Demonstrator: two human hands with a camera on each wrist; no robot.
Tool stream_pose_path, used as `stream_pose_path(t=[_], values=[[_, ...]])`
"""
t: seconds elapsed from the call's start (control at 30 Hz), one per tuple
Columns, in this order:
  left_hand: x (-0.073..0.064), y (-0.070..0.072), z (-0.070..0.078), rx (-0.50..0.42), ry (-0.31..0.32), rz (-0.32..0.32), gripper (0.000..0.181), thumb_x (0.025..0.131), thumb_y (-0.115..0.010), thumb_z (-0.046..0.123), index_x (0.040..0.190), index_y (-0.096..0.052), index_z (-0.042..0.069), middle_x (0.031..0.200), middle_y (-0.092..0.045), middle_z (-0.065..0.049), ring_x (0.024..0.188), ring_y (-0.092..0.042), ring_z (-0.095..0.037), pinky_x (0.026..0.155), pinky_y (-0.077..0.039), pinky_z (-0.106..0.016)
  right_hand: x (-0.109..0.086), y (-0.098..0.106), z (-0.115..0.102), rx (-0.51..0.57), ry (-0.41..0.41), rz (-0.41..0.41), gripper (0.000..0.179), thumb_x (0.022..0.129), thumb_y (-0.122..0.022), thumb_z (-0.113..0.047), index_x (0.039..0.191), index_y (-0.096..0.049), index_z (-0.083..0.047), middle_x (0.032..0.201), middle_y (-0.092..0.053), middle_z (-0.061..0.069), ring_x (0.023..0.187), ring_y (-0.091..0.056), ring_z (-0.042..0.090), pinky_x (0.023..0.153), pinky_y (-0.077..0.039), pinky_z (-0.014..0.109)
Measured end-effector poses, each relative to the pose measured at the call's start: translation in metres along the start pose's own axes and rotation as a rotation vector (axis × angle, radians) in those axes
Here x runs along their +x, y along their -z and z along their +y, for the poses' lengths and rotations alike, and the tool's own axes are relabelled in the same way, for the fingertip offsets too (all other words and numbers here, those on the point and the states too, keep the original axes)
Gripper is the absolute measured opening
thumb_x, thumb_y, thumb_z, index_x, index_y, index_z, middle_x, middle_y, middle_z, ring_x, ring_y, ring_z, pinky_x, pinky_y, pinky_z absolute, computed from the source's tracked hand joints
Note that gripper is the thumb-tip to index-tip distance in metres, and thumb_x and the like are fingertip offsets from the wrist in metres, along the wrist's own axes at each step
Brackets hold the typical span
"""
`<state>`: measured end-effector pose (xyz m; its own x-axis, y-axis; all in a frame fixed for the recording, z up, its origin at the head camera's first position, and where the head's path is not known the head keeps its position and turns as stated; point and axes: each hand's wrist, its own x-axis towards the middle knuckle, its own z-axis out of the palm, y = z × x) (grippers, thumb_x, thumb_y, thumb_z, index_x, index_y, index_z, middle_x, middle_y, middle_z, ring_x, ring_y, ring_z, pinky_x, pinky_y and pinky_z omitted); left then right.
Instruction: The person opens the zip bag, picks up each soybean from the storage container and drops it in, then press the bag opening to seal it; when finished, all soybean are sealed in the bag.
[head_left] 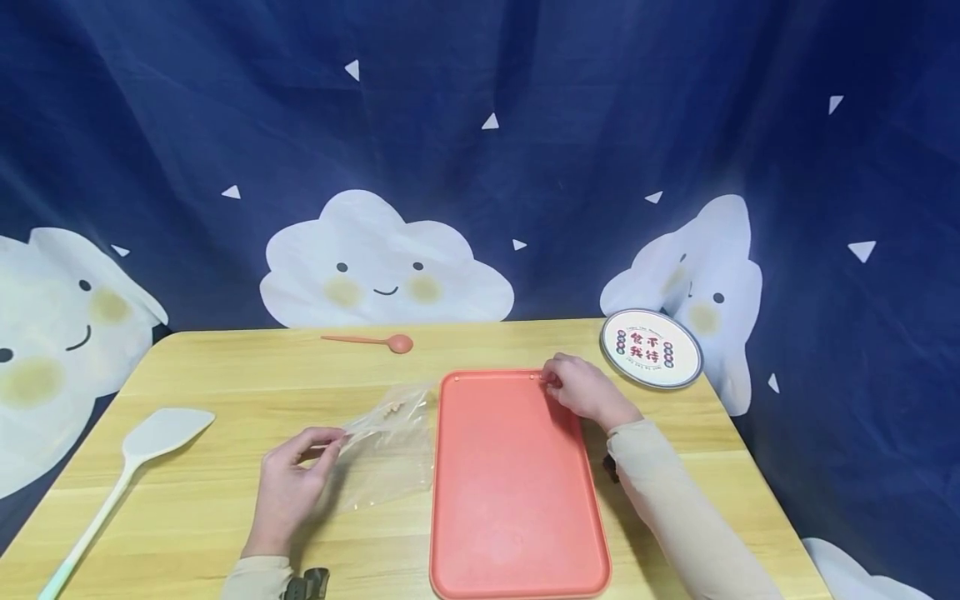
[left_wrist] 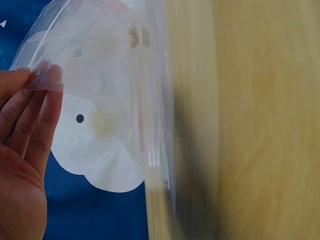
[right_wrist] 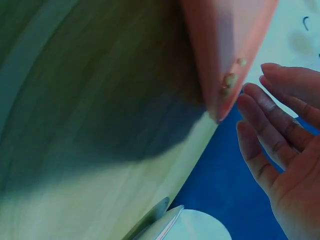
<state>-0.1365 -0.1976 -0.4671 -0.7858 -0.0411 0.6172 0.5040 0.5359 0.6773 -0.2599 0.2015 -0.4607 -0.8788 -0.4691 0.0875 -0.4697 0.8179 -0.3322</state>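
Note:
My left hand point(head_left: 296, 479) pinches the upper edge of a clear zip bag point(head_left: 386, 467) between thumb and fingers. The bag hangs tilted, with its lower part over the table just left of the red tray point(head_left: 517, 483). A few small beige pieces point(head_left: 392, 408) show through the plastic. Over the tray's far right corner is my right hand point(head_left: 588, 390). In the right wrist view its fingers point(right_wrist: 257, 100) are loosely bent with nothing between them, beside several small beige pieces point(right_wrist: 229, 82) lying in that corner.
A white spatula point(head_left: 165, 429) with a pale green handle end lies at the left. Near the back edge is a red spoon point(head_left: 400, 343). An oval plate point(head_left: 651, 350) with printed characters sits at the back right. A blue curtain point(head_left: 480, 167) hangs behind the wooden table point(head_left: 247, 400).

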Motion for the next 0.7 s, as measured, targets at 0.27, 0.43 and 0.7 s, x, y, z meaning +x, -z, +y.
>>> stream_pose_path(t=[0.27, 0.43, 0.7], values=[[0.002, 0.001, 0.010, -0.021, -0.030, 0.011, 0.026, 0.069, -0.070, -0.026, 0.083, -0.071, -0.004, 0.082, -0.071, -0.018, 0.071, -0.068, -0.018, 0.069, -0.054, -0.012, 0.002, -0.007, 0.007, -0.067, -0.011, -0.022, 0.011, 0.084, -0.070, -0.001, 0.093, -0.069, -0.006, 0.088, -0.060, 0.002, 0.082, -0.061, 0.022, 0.077, -0.055, 0.039], [0.002, 0.001, 0.013, -0.008, -0.033, 0.014, 0.027, 0.069, -0.071, -0.027, 0.082, -0.071, -0.004, 0.082, -0.071, -0.017, 0.072, -0.067, -0.012, 0.068, -0.054, -0.012, 0.004, -0.008, 0.008, -0.093, 0.010, -0.035, 0.008, 0.084, -0.068, 0.001, 0.088, -0.067, -0.006, 0.083, -0.056, 0.002, 0.076, -0.058, 0.022, 0.071, -0.054, 0.037], [0.004, 0.002, 0.015, -0.004, -0.018, 0.007, 0.025, 0.070, -0.071, -0.026, 0.083, -0.071, -0.004, 0.083, -0.071, -0.016, 0.071, -0.068, -0.018, 0.069, -0.054, -0.011, 0.008, -0.009, 0.011, -0.085, 0.009, -0.078, 0.012, 0.082, -0.066, 0.003, 0.082, -0.063, -0.008, 0.078, -0.057, 0.001, 0.073, -0.056, 0.020, 0.067, -0.051, 0.035]])
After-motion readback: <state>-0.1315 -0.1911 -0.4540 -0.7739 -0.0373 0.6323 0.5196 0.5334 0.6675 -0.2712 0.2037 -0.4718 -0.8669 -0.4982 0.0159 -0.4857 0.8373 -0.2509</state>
